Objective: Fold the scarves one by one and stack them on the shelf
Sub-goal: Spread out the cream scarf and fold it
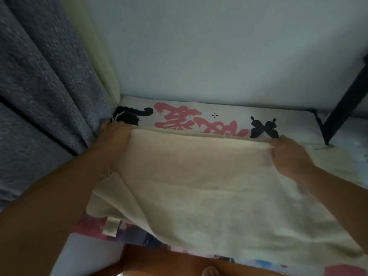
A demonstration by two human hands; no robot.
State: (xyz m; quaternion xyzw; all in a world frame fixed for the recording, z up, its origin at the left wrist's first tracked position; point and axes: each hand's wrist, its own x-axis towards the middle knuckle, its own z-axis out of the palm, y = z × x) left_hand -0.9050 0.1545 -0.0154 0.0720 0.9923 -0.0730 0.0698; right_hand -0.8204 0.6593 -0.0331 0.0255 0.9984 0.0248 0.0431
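Scarf [209, 186] fills centre frame, cream, draped over a printed cloth [179, 116] whose pink and black marks show along its far edge; near edge hangs off toward bottom of frame, small label [110, 226] showing at lower left. Left hand [115, 140] at left-centre grips the far left corner, fingers curled into the fabric; right hand [288, 154] at right-centre pinches the far right edge, fingers bent over it. I read the far edge as held taut between the two, mid-fold or mid-spread; cannot tell which.

Handling, my judgement: soft, light, limp; sags wherever unsupported; fleecy face likely clings to the cloth beneath, not slippery. No stiffness to carry a crease, so folds need pressing flat. Best holds are the corners, both at once, keeping the edge stretched.

Grey curtain [39, 86] upper left; pale wall [219, 46] upper centre; black bar [344, 100] upper right; wood [159, 261] bottom.
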